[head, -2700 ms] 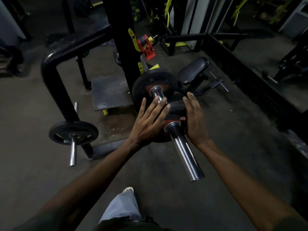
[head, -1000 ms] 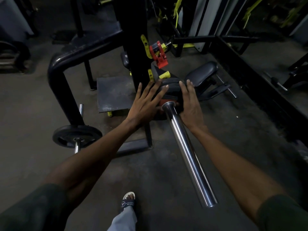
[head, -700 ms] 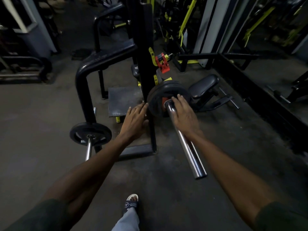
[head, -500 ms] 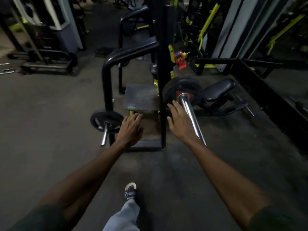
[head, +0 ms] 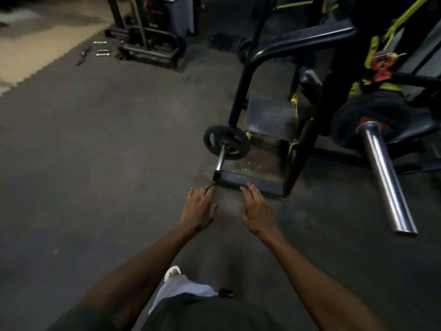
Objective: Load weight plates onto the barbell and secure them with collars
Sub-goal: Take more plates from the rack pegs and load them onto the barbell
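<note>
Now the dark rubber floor (head: 95,163) fills most of the view, running out to a pale patch at 11 o'clock. At 1 o'clock stands the black rack frame (head: 248,75), its curved tube arching over a worn footplate (head: 267,115). Out at 3 o'clock, the barbell sleeve (head: 384,177) juts toward us, chrome and bare along its whole visible length, tilting down to a free end at about 4 o'clock. Right behind it, the weight plates (head: 367,108) sit pushed up the sleeve, black with a red hub showing around the steel. A red clamp-like part (head: 381,64) shows on the upright above, blurred. Just left of the footplate, a smaller spare plate (head: 226,142) hangs on a short storage peg (head: 220,158). Down at centre, both hands are empty: left hand (head: 199,207) and right hand (head: 256,209) spread, palms down, fingers loosely extended, side by side and well apart from the barbell, gripping nothing. At 6 o'clock, a pale trouser leg (head: 176,290) and a sandalled foot (head: 173,271).
</note>
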